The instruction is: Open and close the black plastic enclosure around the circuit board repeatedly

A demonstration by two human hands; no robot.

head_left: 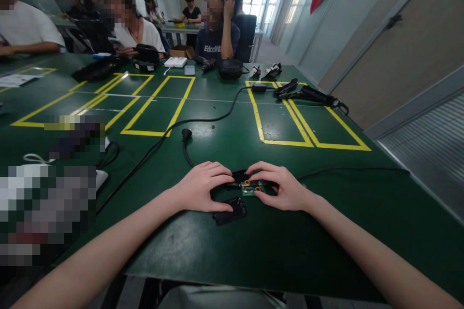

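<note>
A small green circuit board point(248, 191) with copper coils sits between my hands near the front of the table. My right hand point(286, 187) grips its right side, the thumb at the near edge and the fingers over the far side. Behind the board is a black plastic casing half point(239, 175), partly covered by fingertips. My left hand point(203, 186) has thumb and fingers spread apart. Its fingertips reach the board's left end and the rear casing, while the thumb rests on another black casing half point(234, 211) lying in front.
A black plug point(186, 134) on a cable lies beyond my left hand. A long black cord point(203, 120) crosses the green table point(174, 251) to an adapter point(258, 87). Black tools point(315, 95) lie at the back right. Several people sit farther back.
</note>
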